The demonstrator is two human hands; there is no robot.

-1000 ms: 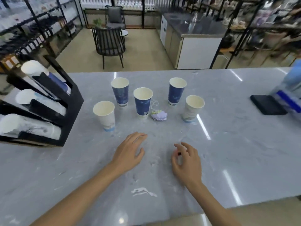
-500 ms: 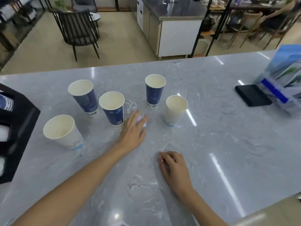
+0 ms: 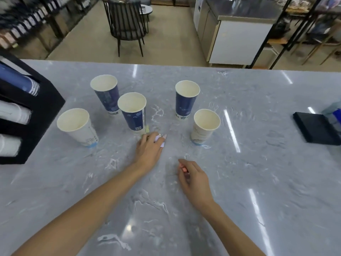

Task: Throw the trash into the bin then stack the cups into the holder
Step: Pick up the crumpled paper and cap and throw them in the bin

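Five paper cups stand upright at mid-frame: white cup [image 3: 76,126], three blue cups [image 3: 106,93], white cup [image 3: 204,126]. At far left, the black holder [image 3: 42,115] keeps stacked cups. My left hand [image 3: 149,150] curls around the crumpled pale trash [image 3: 159,140], centre frame. My right hand [image 3: 193,179] rests loosely curled, empty, on the grey marble counter [image 3: 258,163]. A chair [image 3: 127,24] stands beyond.

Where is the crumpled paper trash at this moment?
In the head view, the crumpled paper is near the middle of the counter, under the fingers of the left hand, just in front of the middle blue cup.
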